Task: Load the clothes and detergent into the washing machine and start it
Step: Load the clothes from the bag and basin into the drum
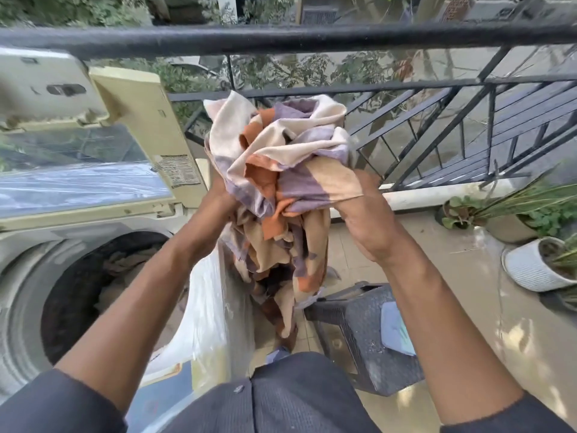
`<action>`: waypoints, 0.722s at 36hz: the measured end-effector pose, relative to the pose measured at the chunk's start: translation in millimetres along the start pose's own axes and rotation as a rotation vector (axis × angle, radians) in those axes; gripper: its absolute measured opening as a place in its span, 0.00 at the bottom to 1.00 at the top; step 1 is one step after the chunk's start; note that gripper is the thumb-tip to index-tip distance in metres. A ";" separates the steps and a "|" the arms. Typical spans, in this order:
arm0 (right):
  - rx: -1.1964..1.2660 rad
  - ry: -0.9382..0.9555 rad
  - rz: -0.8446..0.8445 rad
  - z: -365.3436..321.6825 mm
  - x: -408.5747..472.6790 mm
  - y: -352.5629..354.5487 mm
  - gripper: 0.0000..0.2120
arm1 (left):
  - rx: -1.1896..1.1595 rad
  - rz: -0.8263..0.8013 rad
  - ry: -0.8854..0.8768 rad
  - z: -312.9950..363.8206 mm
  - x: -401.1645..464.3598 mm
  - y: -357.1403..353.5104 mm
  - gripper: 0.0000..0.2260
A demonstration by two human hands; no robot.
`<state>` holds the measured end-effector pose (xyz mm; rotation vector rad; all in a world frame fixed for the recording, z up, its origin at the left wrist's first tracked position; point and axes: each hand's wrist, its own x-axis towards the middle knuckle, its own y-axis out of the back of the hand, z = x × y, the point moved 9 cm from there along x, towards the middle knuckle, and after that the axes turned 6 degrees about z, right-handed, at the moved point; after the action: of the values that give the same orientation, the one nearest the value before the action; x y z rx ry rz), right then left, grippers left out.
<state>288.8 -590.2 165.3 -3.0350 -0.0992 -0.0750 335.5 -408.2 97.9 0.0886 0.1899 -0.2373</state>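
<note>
A bunched cloth [281, 164] in cream, purple and orange patches hangs in the air at mid-frame, its tail drooping toward the floor. My left hand [218, 201] grips its left side from below, fingers hidden in the folds. My right hand [365, 214] grips its right side, with cloth draped over the fingers. To the left stands a top-loading washing machine [28, 245] with its lid [93, 170] raised. Its dark drum [78, 295] holds some brownish clothes [125, 267]. No detergent is in view.
A black metal railing [281, 39] runs across the back of the balcony. A dark plastic stool [365, 335] with a light blue item [396, 329] on it stands right of the machine. Potted plants [530, 264] line the right edge on the tiled floor.
</note>
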 end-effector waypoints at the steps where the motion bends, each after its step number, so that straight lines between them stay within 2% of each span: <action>1: 0.004 -0.017 -0.010 2.4 -0.5 -3.6 0.13 | -0.012 -0.048 0.027 -4.8 0.2 1.0 0.39; 3: -0.007 -0.048 -0.007 7.5 0.3 -7.4 0.13 | -0.001 -0.153 0.008 -8.4 -2.0 1.2 0.56; 4: -0.022 -0.057 -0.008 10.1 0.9 -9.1 0.13 | 0.005 -0.180 -0.014 -7.1 -4.2 0.5 0.59; 5: -0.037 -0.067 -0.015 12.3 1.5 -11.5 0.13 | 0.006 -0.198 -0.030 -4.6 -7.3 -1.7 0.59; 9: -0.077 -0.134 -0.053 15.2 4.9 -22.5 0.14 | 0.064 -0.233 -0.096 6.9 -18.0 -20.2 0.35; 12: -0.118 -0.166 -0.103 11.0 7.1 -29.6 0.13 | 0.093 -0.027 -0.166 6.0 -15.8 -21.3 0.26; 15: -0.252 -0.171 -0.149 5.0 9.1 -32.3 0.15 | 0.168 0.253 -0.109 -3.3 -15.6 -9.9 0.18; 18: -0.441 -0.131 -0.132 3.8 9.6 -22.2 0.09 | 0.282 0.400 -0.106 -2.9 -11.9 0.1 0.08; 19: -0.481 -0.104 -0.101 5.4 9.5 -16.7 0.10 | 0.290 0.421 -0.107 -1.2 -9.4 2.2 0.07; 21: -0.431 -0.015 0.022 10.0 7.5 -4.8 0.09 | 0.302 0.449 -0.116 3.2 -3.4 6.4 0.15; 23: -0.305 0.028 0.215 23.9 0.5 12.7 0.11 | 0.301 0.468 -0.131 11.2 1.1 11.2 0.22; 25: -0.247 -0.014 0.407 53.1 -11.1 31.0 0.15 | 0.256 0.472 -0.154 18.9 5.0 15.2 0.19; 26: -0.311 -0.052 0.489 70.5 -18.2 40.7 0.16 | 0.249 0.480 -0.165 25.2 5.2 16.5 0.15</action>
<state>276.6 -624.2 90.2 -3.2615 0.7106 0.0326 348.9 -396.2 122.6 0.3558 -0.0294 0.2116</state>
